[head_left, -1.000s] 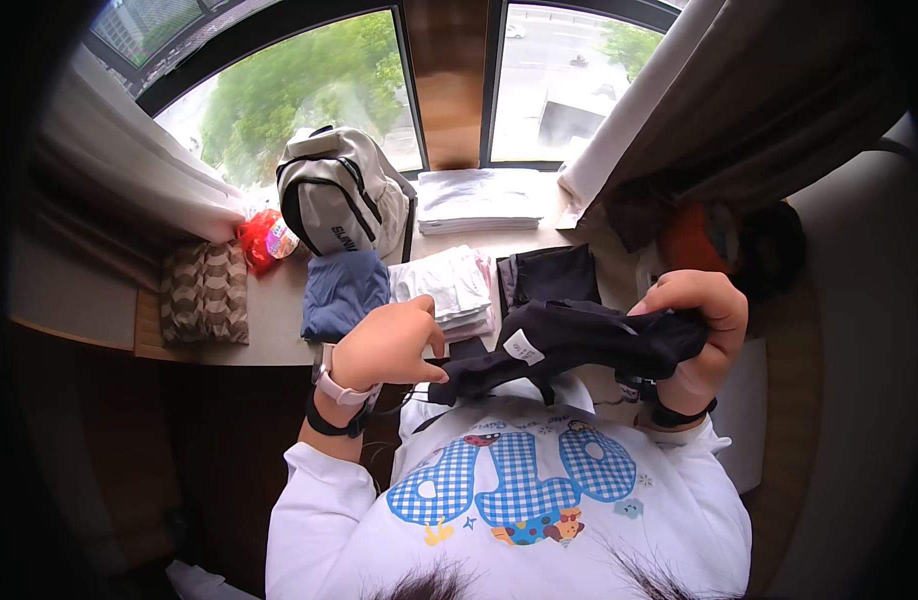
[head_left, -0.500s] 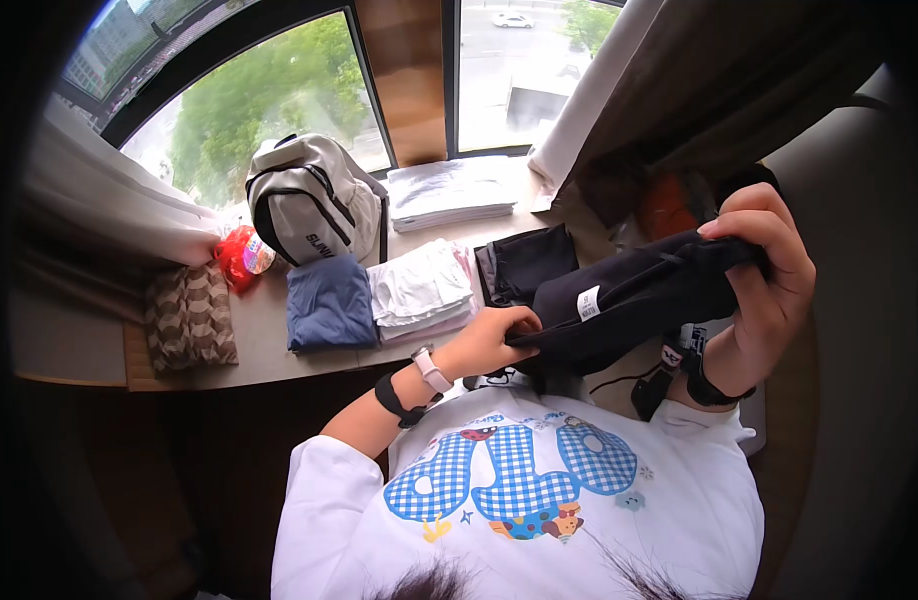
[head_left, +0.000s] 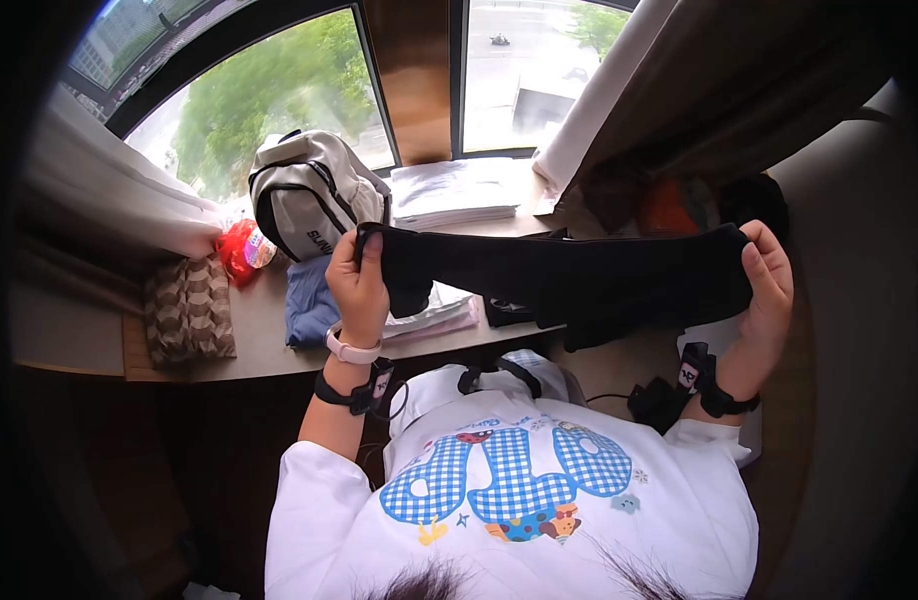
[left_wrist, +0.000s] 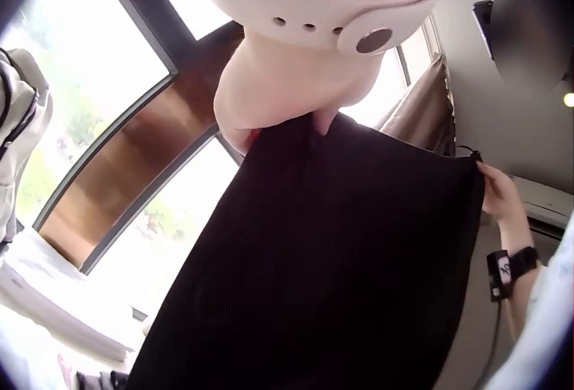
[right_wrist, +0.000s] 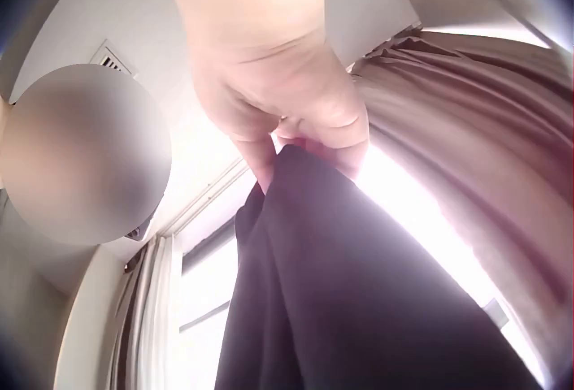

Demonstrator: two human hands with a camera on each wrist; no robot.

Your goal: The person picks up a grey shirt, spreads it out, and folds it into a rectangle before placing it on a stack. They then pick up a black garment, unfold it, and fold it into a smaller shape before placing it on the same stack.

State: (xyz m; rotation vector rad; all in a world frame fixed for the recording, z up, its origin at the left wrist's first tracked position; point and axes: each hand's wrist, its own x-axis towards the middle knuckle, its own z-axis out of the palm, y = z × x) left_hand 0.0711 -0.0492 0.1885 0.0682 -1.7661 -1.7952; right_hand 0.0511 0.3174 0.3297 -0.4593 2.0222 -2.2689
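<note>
A black garment (head_left: 569, 275) is stretched sideways in the air between two hands, above the near part of the table. My left hand (head_left: 359, 285) pinches its upper left corner, thumb on the near side. At the opposite corner my right hand (head_left: 767, 285) grips the edge between thumb and fingers. The cloth hangs down broad and smooth in the left wrist view (left_wrist: 314, 264); folds run down from the right hand's pinch in the right wrist view. Behind the garment, partly hidden, lie a folded blue garment (head_left: 307, 300) and folded white clothes (head_left: 444, 312).
A pale backpack (head_left: 299, 195) stands by the window, beside a stack of white folded cloth (head_left: 454, 190). To the left are a red plastic bag (head_left: 239, 258) and a brown patterned bundle (head_left: 189, 310). Curtains (head_left: 679, 110) hang at the right.
The black garment went from bunched to spread wide and taut. My left hand moved left and up with its corner; the right hand came down slightly. The white label no longer shows.
</note>
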